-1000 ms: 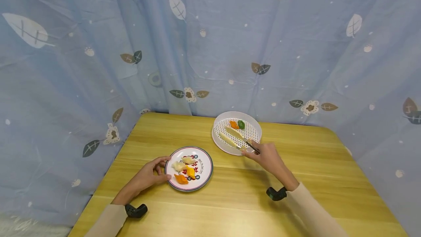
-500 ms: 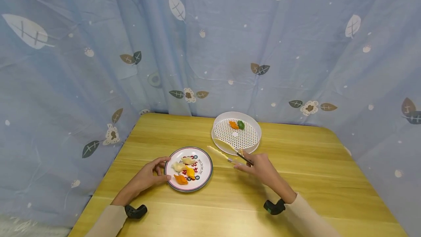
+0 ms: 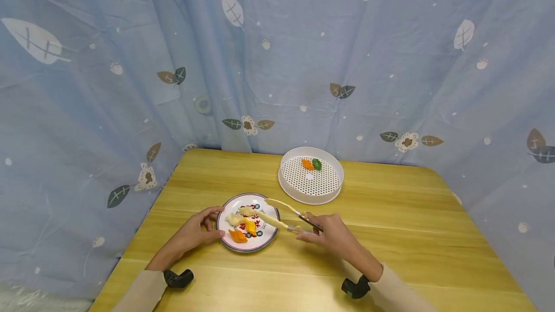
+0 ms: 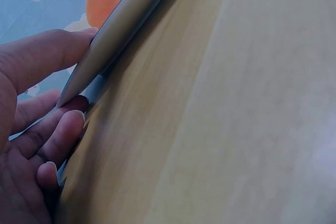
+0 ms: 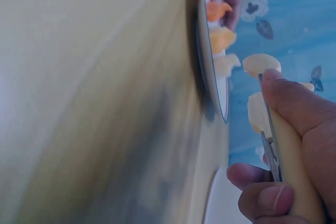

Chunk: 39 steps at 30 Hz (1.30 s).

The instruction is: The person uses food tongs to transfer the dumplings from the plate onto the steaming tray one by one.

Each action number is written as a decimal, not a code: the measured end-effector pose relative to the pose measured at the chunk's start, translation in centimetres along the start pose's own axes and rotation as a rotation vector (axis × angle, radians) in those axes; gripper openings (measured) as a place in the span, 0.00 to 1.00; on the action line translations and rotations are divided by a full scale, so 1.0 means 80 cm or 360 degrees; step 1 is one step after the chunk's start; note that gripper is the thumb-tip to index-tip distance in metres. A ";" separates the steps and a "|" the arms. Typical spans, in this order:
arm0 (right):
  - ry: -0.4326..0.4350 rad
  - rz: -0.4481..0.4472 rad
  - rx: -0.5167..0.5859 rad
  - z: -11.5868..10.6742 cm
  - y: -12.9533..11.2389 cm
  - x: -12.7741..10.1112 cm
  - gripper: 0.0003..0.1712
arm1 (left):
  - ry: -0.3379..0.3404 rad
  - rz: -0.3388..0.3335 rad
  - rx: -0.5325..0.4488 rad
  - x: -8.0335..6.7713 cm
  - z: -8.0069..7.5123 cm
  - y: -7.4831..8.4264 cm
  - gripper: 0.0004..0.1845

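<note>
My left hand grips the left rim of a white plate with a dark-banded edge, thumb on top. In the left wrist view the thumb and fingers meet the plate's edge. On the plate sit several dumplings: two pale dumplings, a yellow dumpling and an orange dumpling. My right hand holds tongs with pale yellow ends. Their arms are spread apart over the plate's right side, with nothing between the ends.
Behind the plate, to the right, stands a round white steamer basket with a perforated bottom. In it lie an orange dumpling and a green dumpling. A blue patterned curtain hangs round the wooden table.
The right hand and tongs have moved left and nearer, from over the steamer basket to the plate's right side. The left hand and plate have stayed put.
</note>
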State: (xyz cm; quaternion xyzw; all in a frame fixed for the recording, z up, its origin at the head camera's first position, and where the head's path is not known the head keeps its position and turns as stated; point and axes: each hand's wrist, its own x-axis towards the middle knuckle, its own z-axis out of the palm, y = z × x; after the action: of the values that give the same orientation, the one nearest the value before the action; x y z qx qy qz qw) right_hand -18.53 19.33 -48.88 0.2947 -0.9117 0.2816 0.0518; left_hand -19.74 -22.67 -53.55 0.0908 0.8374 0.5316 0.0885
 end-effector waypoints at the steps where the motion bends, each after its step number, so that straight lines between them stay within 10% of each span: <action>1: -0.0008 -0.0003 0.0017 0.002 -0.002 -0.001 0.32 | 0.0002 0.0001 -0.0001 0.000 0.000 0.000 0.38; 39: -0.0045 -0.0231 -0.0138 0.032 -0.045 -0.002 0.19 | 0.0007 0.0063 -0.0050 -0.002 0.000 0.004 0.38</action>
State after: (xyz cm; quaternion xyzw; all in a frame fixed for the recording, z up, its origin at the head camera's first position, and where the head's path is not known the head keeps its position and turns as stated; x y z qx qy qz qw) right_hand -16.17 15.63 -49.29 0.3615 -0.8999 0.2331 0.0719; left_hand -19.56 -22.54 -53.24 0.1048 0.8273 0.5465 0.0775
